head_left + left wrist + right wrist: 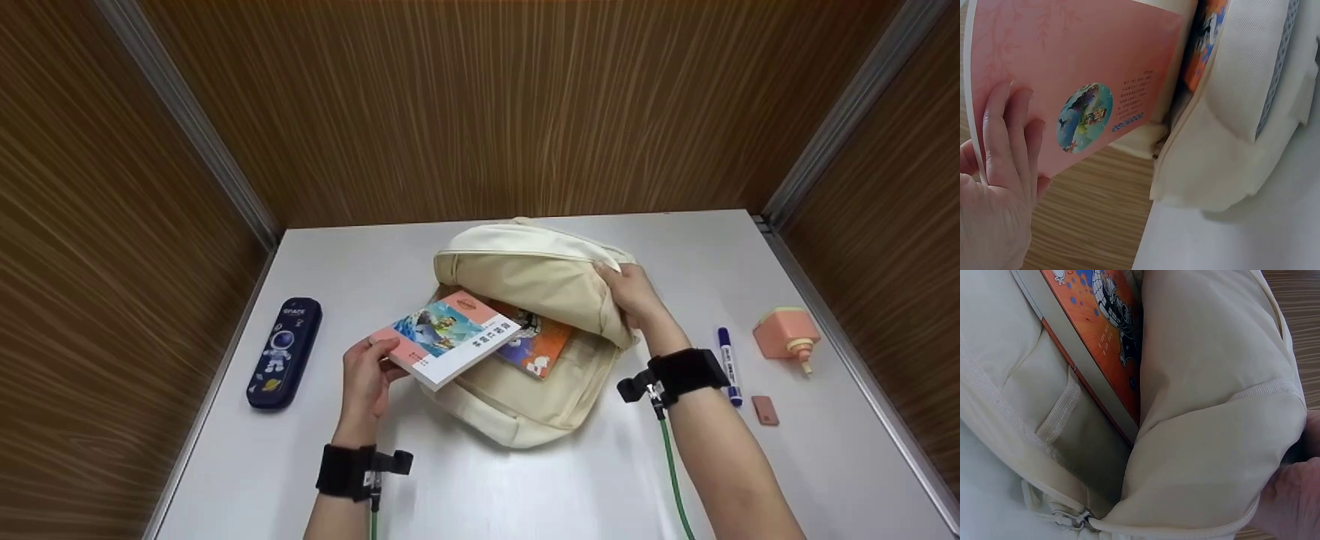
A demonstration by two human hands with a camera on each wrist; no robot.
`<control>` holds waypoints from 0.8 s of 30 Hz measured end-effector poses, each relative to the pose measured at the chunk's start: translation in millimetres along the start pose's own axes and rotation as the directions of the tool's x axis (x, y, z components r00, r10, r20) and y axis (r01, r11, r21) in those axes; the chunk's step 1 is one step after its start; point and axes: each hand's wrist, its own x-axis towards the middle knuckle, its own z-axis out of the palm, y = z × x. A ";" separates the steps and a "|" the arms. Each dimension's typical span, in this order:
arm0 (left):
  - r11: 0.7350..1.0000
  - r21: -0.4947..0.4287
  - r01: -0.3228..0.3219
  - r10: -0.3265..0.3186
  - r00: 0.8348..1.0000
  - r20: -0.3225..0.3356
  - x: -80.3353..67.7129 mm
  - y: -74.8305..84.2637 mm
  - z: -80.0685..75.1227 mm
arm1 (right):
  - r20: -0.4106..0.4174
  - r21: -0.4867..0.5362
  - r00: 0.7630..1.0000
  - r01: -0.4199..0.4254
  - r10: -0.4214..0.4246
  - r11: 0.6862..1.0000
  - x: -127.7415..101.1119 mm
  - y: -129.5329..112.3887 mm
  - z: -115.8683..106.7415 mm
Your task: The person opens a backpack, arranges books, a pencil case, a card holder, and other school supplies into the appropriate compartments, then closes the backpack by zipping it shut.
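A cream backpack point(525, 285) lies open on the white table point(480, 487). My right hand point(630, 292) grips its upper flap point(1213, 410) and holds it up. An orange book point(536, 345) sits partly inside the bag, its cover point(1106, 332) showing under the flap. My left hand point(367, 375) holds a pink-and-blue paperback point(446, 337) by its near corner, with its far end over the bag's opening. From below, the book's pink back cover point(1072, 73) rests on my left hand's fingers point(1008, 140).
A dark blue pencil case point(285, 352) lies at the left. Right of the bag lie a blue marker point(729, 364), a small brown eraser point(765, 410) and a peach-coloured dispenser point(786, 336). Wood-grain walls enclose the table on three sides.
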 end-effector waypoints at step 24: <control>0.987 0.123 0.102 -0.116 0.986 0.116 3.9 -53.3 46.8 | -0.026 0.010 1.000 0.013 -0.013 1.000 -3.6 0.5 3.0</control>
